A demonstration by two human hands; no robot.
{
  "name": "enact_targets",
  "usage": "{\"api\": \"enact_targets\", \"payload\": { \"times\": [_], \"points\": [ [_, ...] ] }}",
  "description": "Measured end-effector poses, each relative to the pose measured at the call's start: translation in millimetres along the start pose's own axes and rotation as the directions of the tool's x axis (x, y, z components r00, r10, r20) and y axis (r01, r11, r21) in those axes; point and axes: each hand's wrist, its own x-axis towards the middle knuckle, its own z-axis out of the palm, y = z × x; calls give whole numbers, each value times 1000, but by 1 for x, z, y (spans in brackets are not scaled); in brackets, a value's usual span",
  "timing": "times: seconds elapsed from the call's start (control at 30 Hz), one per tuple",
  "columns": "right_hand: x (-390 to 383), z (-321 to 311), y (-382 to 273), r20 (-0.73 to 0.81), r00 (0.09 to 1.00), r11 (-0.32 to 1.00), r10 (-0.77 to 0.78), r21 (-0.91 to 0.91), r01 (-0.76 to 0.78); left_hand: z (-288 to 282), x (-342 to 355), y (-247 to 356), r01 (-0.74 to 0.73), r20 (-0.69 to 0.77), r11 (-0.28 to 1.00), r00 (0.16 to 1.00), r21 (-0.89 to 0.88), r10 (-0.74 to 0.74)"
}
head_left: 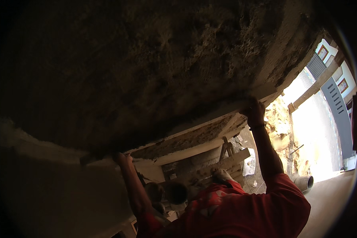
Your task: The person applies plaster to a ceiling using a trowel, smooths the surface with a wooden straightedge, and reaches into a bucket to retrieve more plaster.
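Observation:
A long straight bar, like a plasterer's straightedge [202, 120], lies slantwise against a dark, rough wall surface [178, 59]. It runs from lower left to upper right. Near its left end my left hand [123, 159] is closed round it. My right hand [254, 111], higher up and with a band at the wrist, grips it close to the right end. Deep shadow hides most of the fingers of both hands. The rough surface carries uneven, lumpy patches and a smoother pale strip towards the right.
Below me are wooden planks [226, 163] and dark round buckets [175, 193]. A bucket-like container [304, 183] lies at the lower right. On the right, a bright opening shows a grey gate [337, 105] and a wooden post [315, 86]. A smooth dark wall [55, 190] stands left.

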Motion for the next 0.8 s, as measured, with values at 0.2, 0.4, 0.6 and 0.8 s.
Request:
{"api": "enact_targets", "payload": {
  "times": [0.2, 0.4, 0.6, 0.8],
  "points": [
    [12, -16, -63, 260, 858, 438, -444, -772, 460, 37, -44, 23, 91, 5, 995, 996, 44, -91],
    [27, -37, -83, 291, 825, 302, -484, -830, 470, 57, -84, 42, 78, 122, 995, 989, 66, -85],
    [37, -48, -130, 281, 811, 362, -512, -786, 501, 76, -122, 61, 126, 161, 992, 979, 3, -125],
    [42, -74, -171, 355, 755, 200, -552, -823, 532, 79, -151, 69, 171, 366, 982, 922, -82, -129]
  ]
}}
